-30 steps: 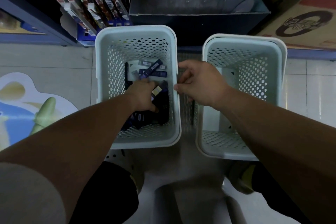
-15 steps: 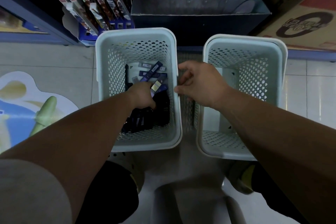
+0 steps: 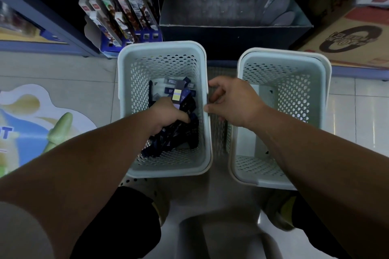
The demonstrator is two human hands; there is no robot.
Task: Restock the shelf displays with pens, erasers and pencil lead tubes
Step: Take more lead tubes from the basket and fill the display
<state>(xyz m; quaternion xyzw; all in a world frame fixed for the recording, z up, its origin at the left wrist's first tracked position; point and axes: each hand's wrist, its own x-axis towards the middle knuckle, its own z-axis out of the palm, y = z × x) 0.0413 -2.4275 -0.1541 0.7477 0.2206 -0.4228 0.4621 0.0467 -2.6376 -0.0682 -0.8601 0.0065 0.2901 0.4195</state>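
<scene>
Step in hand: picking stock out of the basket for the shelf, as I judge it; nothing has gone up yet in this reach.
Left hand (image 3: 166,115): down inside the left basket (image 3: 160,45), a pale blue-green perforated plastic bin on the floor tiles; its fingers are curled round a bundle of dark blue packets (image 3: 187,109), slim and flat, one with a yellow label.
Right hand (image 3: 233,101): thumb and curled fingers hold that basket's right rim and steady it.
Where the stock is: all in the left basket, some in the fist, the rest loose on the bottom.
Next move calls for: lifting the bundle clear of the basket wall without shedding packets, then finding its slot among the hanging display packs (image 3: 126,12) under the shelf edge.
Baskets: two; the right basket (image 3: 284,52), its twin, shows no stock I can make out.
Hands: two.
Packets: a tangled heap, too overlapped to count.
Display packs: several rows, not countable.
Dark cardboard tray (image 3: 231,31): one, behind the baskets.
</scene>
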